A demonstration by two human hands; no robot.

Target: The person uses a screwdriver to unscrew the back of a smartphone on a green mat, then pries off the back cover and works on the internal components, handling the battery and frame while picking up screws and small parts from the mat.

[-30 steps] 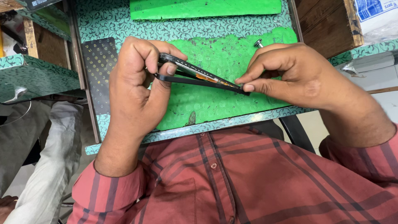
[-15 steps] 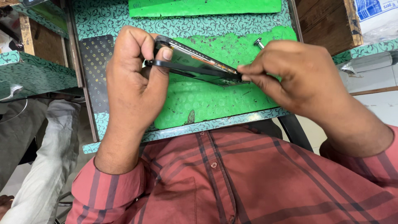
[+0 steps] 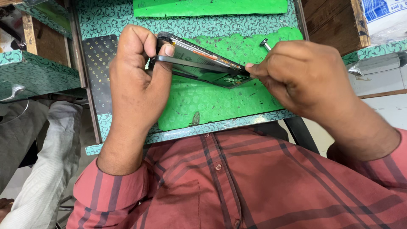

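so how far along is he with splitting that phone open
Done: the near edge of the phone already gapes, the panel lifted from the body. In hand: left hand grips one end, right hand works a metal tool at the other corner. Left: the far edge looks joined.

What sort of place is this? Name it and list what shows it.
Probably a small phone repair bench. The left hand grips an opened phone while the right hand works a metal tool at its edge, over a worn green mat on a narrow patterned worktable.
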